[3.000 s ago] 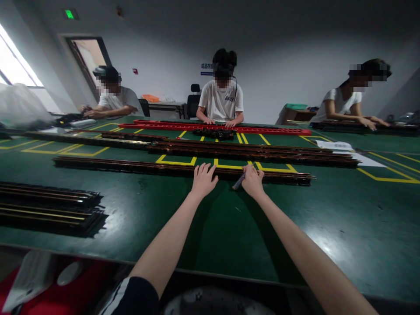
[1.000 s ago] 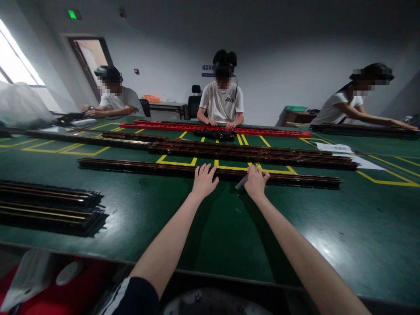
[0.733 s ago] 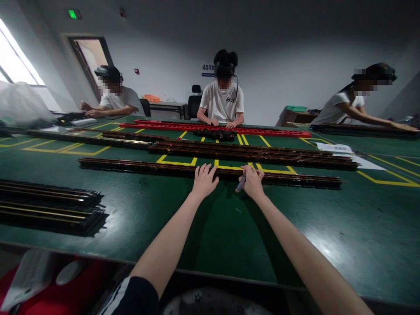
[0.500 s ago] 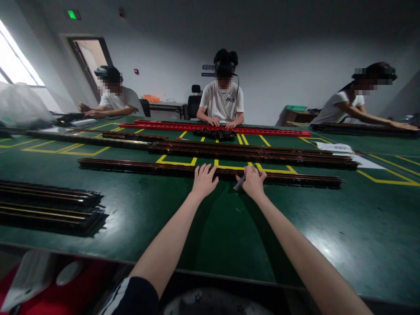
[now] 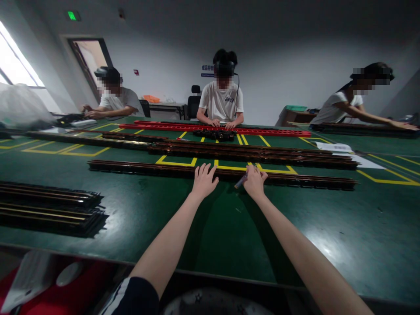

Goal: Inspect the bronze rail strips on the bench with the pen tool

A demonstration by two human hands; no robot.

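A long black strip with copper-coloured lines (image 5: 311,180) lies across the green table in front of me. My left hand (image 5: 204,180) rests on it with fingers spread and holds nothing. My right hand (image 5: 254,180) is at the strip a little further right, its fingers closed round a short grey pen-like tool (image 5: 241,181). The tool's lower end points left and down toward me. Whatever the right fingertips touch on the strip is hidden behind the hand.
Similar black strips (image 5: 262,153) lie just beyond, and more (image 5: 49,214) are stacked at left. Farther back is a red slotted rail (image 5: 272,131), with a co-worker (image 5: 221,103) behind it. Two other people (image 5: 118,103) sit at the sides. White papers (image 5: 367,162) lie at right.
The long black strip under my hands has slid to the right. My hands have stayed in nearly the same place, the right one still closed on the pen-like tool.
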